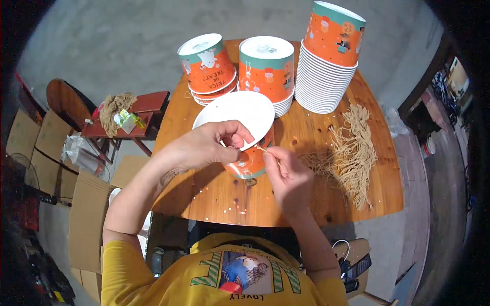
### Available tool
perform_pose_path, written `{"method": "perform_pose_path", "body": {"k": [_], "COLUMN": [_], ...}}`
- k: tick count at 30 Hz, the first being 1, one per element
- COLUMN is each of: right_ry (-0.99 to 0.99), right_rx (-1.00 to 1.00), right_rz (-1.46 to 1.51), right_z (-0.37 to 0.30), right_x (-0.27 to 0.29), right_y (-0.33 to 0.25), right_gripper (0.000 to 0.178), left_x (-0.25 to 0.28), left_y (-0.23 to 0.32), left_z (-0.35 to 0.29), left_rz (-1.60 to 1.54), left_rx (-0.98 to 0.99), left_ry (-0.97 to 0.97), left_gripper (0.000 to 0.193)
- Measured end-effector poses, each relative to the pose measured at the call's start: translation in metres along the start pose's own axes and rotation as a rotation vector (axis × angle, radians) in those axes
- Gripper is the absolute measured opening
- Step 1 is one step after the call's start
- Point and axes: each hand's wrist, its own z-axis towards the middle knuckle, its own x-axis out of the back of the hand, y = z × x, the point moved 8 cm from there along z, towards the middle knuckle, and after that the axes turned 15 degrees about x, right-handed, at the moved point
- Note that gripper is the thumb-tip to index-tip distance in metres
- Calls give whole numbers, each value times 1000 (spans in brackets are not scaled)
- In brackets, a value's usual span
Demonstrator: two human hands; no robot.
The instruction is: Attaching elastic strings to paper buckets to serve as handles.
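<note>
My left hand [206,144] grips the rim of an orange paper bucket [250,164], which lies tilted on the table with its white inside showing. Its fingertips and thumb are closed at the rim, partly over the edge. Just right of that spot, my right hand [291,178] pinches a thin tan string [262,149] close to the bucket's rim. Whether the string passes through the rim is too small to tell. On the right of the table lies a loose bundle of similar tan strings [356,153].
Behind the bucket stand upside-down orange and green buckets in a left stack [206,69], a middle stack [268,71] and a taller right stack [326,76]. Small white bits dot the wooden table [219,204]. A red bench [148,109] and cardboard [89,219] are at the left.
</note>
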Motion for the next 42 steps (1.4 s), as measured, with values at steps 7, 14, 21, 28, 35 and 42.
{"method": "perform_pose_path", "body": {"k": [7, 14, 21, 28, 35, 42], "right_ry": [53, 69, 43, -10, -146, -38], "right_rx": [108, 165, 155, 103, 1, -183], "right_rz": [-83, -183, -213, -222, -197, 73], "right_z": [4, 9, 9, 4, -2, -1], "right_x": [1, 3, -1, 2, -2, 10], "right_y": [-5, -15, -12, -7, 1, 25], "right_gripper": [13, 14, 13, 11, 10, 9], "left_x": [-3, -1, -7, -20, -25, -24], "left_y": [0, -1, -1, -2, -7, 41], "left_z": [-2, 0, 1, 17, 31, -8], "left_rz": [-16, 64, 94, 110, 385, 679], "left_rx": [45, 28, 55, -28, -84, -584], "left_ry": [7, 22, 20, -59, 100, 567], "left_gripper": [39, 47, 44, 25, 16, 8]}}
